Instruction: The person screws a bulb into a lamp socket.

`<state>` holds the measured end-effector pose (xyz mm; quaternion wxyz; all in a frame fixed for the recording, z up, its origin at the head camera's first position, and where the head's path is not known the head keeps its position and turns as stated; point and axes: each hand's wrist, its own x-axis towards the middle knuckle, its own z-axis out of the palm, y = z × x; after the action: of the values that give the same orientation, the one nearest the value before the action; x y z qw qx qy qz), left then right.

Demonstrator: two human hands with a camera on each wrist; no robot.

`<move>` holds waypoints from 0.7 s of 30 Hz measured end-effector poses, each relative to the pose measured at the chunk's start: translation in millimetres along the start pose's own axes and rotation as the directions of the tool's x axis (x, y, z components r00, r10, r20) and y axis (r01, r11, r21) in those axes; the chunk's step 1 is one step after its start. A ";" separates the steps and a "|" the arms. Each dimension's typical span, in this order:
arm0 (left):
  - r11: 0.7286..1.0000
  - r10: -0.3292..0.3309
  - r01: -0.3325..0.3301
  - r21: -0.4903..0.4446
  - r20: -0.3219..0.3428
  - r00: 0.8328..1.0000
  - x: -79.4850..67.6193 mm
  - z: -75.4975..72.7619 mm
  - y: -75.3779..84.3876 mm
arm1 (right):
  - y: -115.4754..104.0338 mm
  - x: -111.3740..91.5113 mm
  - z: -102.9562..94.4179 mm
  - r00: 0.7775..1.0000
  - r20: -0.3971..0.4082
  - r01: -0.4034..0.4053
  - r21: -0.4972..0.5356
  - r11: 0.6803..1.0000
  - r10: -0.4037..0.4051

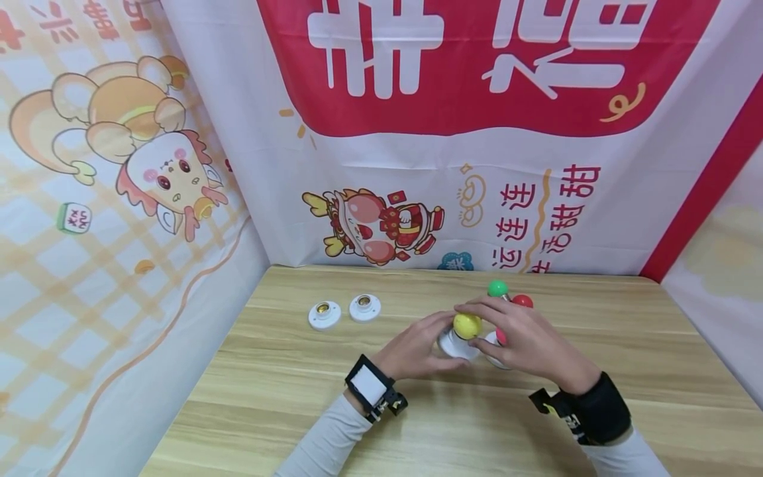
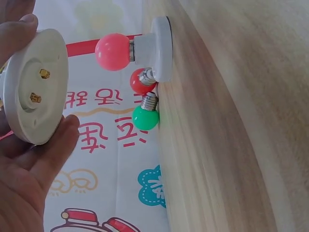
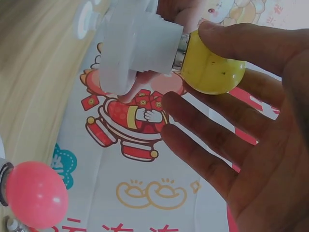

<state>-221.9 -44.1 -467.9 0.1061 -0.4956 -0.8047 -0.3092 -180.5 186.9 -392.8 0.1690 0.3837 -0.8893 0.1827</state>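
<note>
Behind, red banner writing [image 1: 515, 211] includes "连连"; the left hand [image 1: 417, 348] grips a white socket [image 2: 48, 99]; the right hand [image 1: 530, 334] pinches its yellow bulb [image 3: 210, 70]; another socket [image 2: 162, 48] holds a pink bulb [image 2: 112, 51].

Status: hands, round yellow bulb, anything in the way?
Left hand grips round white plastic base. Right hand pinches round yellow bulb, metal thread partly showing. Round pink bulb in similar white base near right hand, might crowd it.

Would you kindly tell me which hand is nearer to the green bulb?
The right hand: it is just this side of the green bulb, while the left hand holds a white socket farther left.
</note>
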 end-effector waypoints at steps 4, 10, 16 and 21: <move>0.999 0.027 -0.027 -0.023 -0.007 1.000 0.1 0.3 -0.5 | 1.6 2.3 0.3 0.999 0.021 0.036 0.075 0.997 -0.038; 0.997 0.050 -0.051 -0.050 -0.013 0.999 1.1 2.9 -1.2 | 2.3 5.4 0.6 0.994 0.059 0.082 0.174 0.981 -0.094; 0.997 0.030 -0.031 -0.071 -0.013 0.999 2.0 2.9 -1.2 | 3.6 5.4 0.9 0.994 0.008 0.108 0.147 0.983 -0.110; 0.998 0.016 -0.016 -0.061 -0.011 1.000 3.2 2.2 0.2 | 3.6 5.0 1.1 0.996 -0.013 0.090 0.122 0.988 -0.089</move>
<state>-223.0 -40.3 -468.1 0.0976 -0.5034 -0.7904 -0.3352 -186.6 185.6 -392.2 0.1565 0.4324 -0.8576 0.2306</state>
